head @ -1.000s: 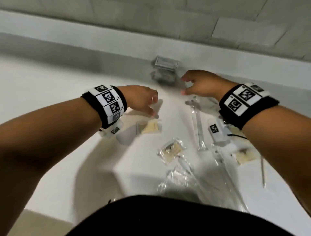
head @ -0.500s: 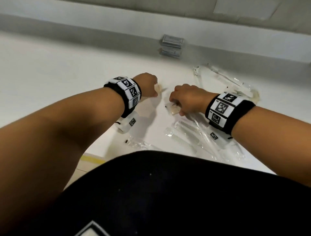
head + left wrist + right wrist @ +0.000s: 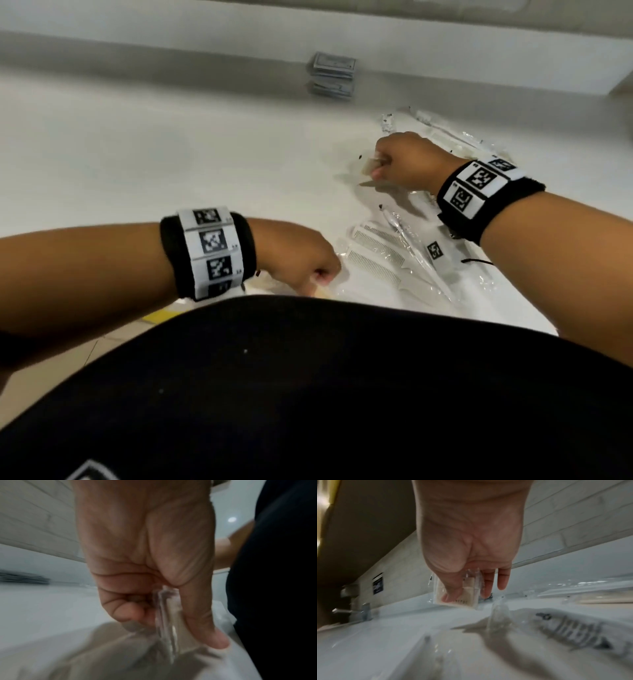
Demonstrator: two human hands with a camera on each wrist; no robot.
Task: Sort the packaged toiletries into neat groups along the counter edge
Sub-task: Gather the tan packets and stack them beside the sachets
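Head view, white counter (image 3: 171,154). Right hand (image 3: 407,161), 1 o'clock: thumb and fingers pinch a small beige sachet (image 3: 453,595), lifted just off the surface. Left hand (image 3: 301,257), 6 o'clock at the near edge: fingers and thumb curl around a clear wrapper (image 3: 167,615); contents too blurred to tell. Combs (image 3: 376,253) in clear film, 3 o'clock, between the hands. Long wrapped items (image 3: 445,133), 1 o'clock, loosely heaped. Stacked packets (image 3: 332,73), 12 o'clock, against the wall. Risk, judged: slick film may slip from a pinch; the left item lies close to the edge and could fall off; a wrist passing over the combs could scatter them.
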